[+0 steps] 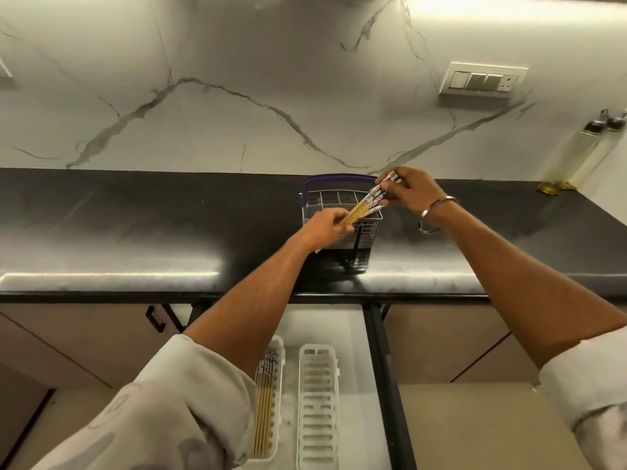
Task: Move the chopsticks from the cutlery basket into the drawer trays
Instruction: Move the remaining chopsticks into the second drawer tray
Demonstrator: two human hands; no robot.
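Note:
A bundle of wooden chopsticks (364,202) with patterned tops is held slanted over the grey cutlery basket (364,232), which has a purple handle and stands on the black counter. My left hand (327,227) grips the bundle's plain lower ends. My right hand (412,191) pinches the patterned upper ends. Below, in the open drawer (349,330), lie two white slotted trays. The left tray (279,354) holds several chopsticks (264,401) and is partly hidden by my left sleeve. The right tray (318,408) has nothing in it.
Two oil bottles (583,154) stand at the counter's far right against the marble wall. A switch plate (483,79) is on the wall above. Closed cabinet doors flank the drawer, one with a black handle (154,318) at the left.

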